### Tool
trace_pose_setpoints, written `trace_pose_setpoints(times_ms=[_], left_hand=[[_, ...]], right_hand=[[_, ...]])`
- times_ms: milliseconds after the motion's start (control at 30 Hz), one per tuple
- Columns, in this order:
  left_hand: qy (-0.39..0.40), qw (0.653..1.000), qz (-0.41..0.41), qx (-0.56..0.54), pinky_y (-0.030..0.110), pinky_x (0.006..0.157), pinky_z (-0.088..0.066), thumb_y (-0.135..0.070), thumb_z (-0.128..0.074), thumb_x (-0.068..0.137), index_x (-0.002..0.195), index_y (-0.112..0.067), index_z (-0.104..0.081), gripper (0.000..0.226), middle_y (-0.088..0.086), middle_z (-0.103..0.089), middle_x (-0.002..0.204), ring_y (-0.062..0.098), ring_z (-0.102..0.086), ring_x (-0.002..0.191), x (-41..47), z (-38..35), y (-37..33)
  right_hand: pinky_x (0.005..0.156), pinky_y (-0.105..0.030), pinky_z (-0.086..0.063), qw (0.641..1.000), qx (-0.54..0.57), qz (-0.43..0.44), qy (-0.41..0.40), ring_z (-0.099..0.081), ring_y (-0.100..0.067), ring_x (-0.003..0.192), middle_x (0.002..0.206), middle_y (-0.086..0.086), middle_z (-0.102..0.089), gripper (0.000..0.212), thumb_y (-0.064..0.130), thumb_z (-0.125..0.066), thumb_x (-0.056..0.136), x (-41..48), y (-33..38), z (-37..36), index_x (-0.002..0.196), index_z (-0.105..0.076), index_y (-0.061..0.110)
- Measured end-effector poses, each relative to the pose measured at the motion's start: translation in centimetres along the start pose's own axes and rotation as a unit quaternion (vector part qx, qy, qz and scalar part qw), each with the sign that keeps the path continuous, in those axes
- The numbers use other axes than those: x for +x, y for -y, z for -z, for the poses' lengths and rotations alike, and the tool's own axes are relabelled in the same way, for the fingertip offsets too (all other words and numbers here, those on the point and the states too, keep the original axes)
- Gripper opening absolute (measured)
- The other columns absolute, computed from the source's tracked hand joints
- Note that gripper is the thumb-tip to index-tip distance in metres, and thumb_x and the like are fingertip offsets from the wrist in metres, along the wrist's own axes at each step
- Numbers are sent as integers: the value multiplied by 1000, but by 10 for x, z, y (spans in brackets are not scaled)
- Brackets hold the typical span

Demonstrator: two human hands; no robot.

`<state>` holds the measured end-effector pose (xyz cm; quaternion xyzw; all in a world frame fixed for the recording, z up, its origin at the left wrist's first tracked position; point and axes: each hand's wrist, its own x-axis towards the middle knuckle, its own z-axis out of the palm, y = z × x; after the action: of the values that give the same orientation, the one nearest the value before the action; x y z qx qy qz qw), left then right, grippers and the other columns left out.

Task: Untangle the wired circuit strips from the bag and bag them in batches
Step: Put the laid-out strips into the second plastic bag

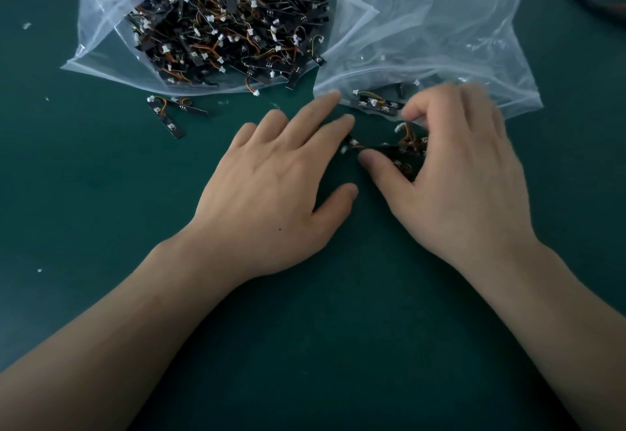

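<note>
On a dark green desk, a clear large bag lies open, packed with tangled circuit strips, black with orange wires and white connectors. Just beside it to the right, a second bag holds only a few strips at its mouth. The person's left hand lies flat with fingers straight. The right hand, blurred, curls thumb and fingers round a small cluster of strips before the second bag. Two loose strips lie below the large bag.
</note>
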<state>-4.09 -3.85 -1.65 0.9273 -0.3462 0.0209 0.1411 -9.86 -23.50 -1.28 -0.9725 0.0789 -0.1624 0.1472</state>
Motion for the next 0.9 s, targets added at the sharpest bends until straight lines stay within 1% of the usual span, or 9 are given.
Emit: trace_pose_setpoints(times_ms=[67,133,200,333,500,633,767,833,900], left_hand=[[-6,1000,12,-21,37,105,-36,-57,-45,96,153,-24,-48,66,-7,-40,157,22,-50,124,0,1,1],[-7,999,21,-34,33,104,-33,-54,-47,97,150,-23,-52,61,-7,-46,145,20,-50,123,1,2,2],[0,1000,13,-27,34,104,-34,-52,-47,98,149,-26,-55,58,-6,-47,141,21,-51,122,1,2,2],[2,999,2,-40,41,102,-40,-47,-49,98,148,-33,-58,52,-4,-50,140,25,-53,117,0,3,3],[-6,998,21,-61,38,103,-39,-47,-52,96,154,-29,-49,60,-8,-51,142,23,-53,121,1,3,2],[-8,997,27,-75,36,103,-38,-45,-53,95,154,-27,-48,62,-9,-52,143,22,-53,121,2,4,1],[-6,994,43,-96,34,106,-35,-46,-52,94,159,-25,-35,71,-12,-54,141,20,-52,126,1,6,0],[-2,993,45,-105,34,108,-35,-46,-53,95,160,-25,-33,71,-13,-54,142,19,-51,127,1,8,1],[-1,994,39,-102,36,108,-38,-44,-53,95,157,-24,-40,67,-12,-54,143,20,-53,126,0,8,2]], right_hand=[[82,-40,-44,998,-61,-16,-3,-50,-30,108,117,-8,-49,71,77,-59,84,0,-3,1,120,-50,17],[81,-40,-43,995,-87,-29,32,-52,-30,110,117,-7,-50,74,83,-52,86,2,-6,3,124,-53,20],[76,-36,-41,997,-58,-2,53,-54,-26,108,113,-1,-53,60,75,-51,92,4,-7,5,124,-58,24],[66,-33,-39,996,-9,52,74,-48,-14,85,97,11,-48,37,55,-54,99,6,1,6,115,-63,23],[66,-35,-39,994,-3,64,87,-47,-14,80,91,15,-47,31,49,-51,99,7,1,6,108,-61,21],[66,-36,-41,997,38,63,34,-47,-14,78,91,14,-47,27,45,-54,102,12,-3,3,105,-60,19],[73,-35,-41,999,5,38,-31,-55,-21,95,107,0,-59,28,39,-57,104,40,-11,2,116,-63,14],[85,-38,-45,999,-17,29,-37,-56,-28,114,124,-8,-60,34,36,-53,106,49,-16,4,126,-61,10],[98,-43,-45,999,-19,25,-34,-53,-32,122,132,-11,-57,35,30,-50,107,45,-18,6,132,-58,6]])
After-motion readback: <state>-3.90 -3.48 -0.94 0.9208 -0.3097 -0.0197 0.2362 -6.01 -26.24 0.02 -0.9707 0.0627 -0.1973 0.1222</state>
